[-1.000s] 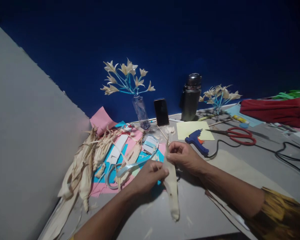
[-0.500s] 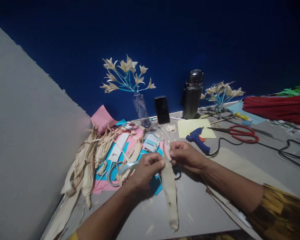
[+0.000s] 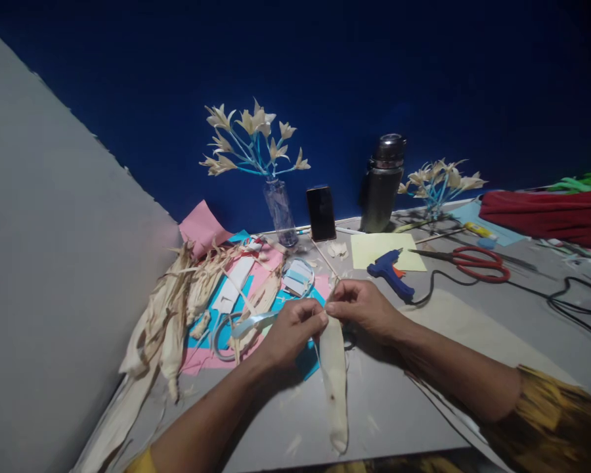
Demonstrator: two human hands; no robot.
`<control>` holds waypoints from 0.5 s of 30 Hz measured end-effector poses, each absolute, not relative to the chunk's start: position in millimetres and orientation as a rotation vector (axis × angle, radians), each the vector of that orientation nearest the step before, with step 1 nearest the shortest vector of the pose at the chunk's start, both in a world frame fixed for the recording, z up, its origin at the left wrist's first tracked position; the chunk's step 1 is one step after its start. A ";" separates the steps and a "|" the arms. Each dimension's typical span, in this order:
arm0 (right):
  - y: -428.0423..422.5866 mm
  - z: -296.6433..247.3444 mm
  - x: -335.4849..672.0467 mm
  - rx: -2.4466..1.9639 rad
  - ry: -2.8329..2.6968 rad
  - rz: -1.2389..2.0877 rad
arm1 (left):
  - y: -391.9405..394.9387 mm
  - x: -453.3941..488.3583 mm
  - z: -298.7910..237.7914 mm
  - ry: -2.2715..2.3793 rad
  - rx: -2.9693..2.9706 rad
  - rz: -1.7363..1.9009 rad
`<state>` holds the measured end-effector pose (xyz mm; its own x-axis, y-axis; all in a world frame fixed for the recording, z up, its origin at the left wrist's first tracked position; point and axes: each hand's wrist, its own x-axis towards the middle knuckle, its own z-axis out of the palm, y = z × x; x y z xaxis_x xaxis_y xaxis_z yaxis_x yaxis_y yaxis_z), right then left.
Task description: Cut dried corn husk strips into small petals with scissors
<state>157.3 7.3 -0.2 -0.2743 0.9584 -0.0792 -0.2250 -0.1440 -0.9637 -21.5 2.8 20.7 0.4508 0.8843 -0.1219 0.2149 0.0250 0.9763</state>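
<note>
A long pale strip of corn husk [image 3: 333, 381] hangs down over the grey table, its upper end pinched between my hands. My left hand [image 3: 298, 328] has thumb and forefinger closed on the husk's left edge near the top. Right against it, my right hand [image 3: 362, 309] pinches the same end, fingers curled. A thin stick [image 3: 325, 258] slants up beyond my right hand; whether that hand holds it is hidden. Left of my hands, dried corn husks [image 3: 175, 315] lie heaped over pink and blue paper [image 3: 192, 362]. A roll of tape [image 3: 299, 277] is just behind my left hand.
A bottle [image 3: 280, 213] with husk flowers [image 3: 256, 125], a phone [image 3: 320, 213] and a metal flask [image 3: 384, 187] stand along the blue wall. On the right are a blue glue gun [image 3: 391, 272] with its cord, red-handled scissors [image 3: 480, 264] and red cloth [image 3: 546, 213].
My right hand has moved left, so both hands now meet at the husk's top. The husk's pointed tip, visible before, is now covered by my fingers.
</note>
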 end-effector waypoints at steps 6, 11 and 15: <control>6.3 -8.3 156.6 -0.933 -1.097 1.656 | 1.8 -20.2 18.4 0.982 1.470 0.724; 7.8 -7.6 158.9 -0.909 -1.111 1.720 | 3.7 -20.4 20.6 1.002 1.442 0.731; 6.7 -3.6 160.4 -0.942 -1.179 1.613 | 2.8 -19.0 19.9 1.004 1.461 0.770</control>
